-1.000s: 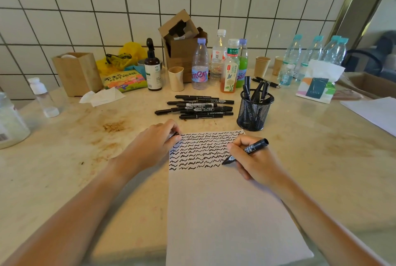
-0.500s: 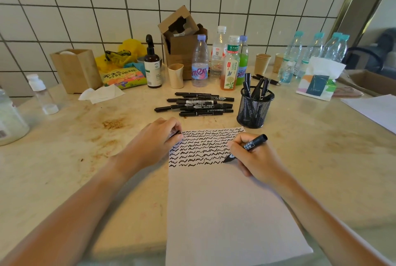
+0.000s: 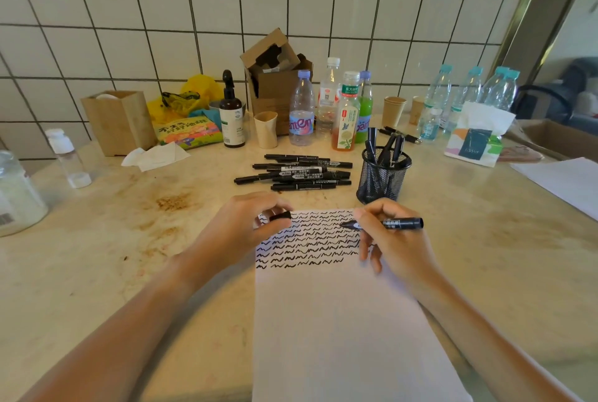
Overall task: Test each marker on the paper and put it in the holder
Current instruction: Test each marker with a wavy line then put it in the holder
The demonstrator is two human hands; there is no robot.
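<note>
While the right hand [image 3: 393,240] pinches the uncapped marker [image 3: 385,224] level above the squiggle-covered paper [image 3: 336,320], the left hand [image 3: 246,227] grips its cap [image 3: 280,216], fingers partly hiding it. Behind, loose markers [image 3: 297,172] lie beside the mesh holder [image 3: 383,176]. The paper's near edge is cut off.
</note>
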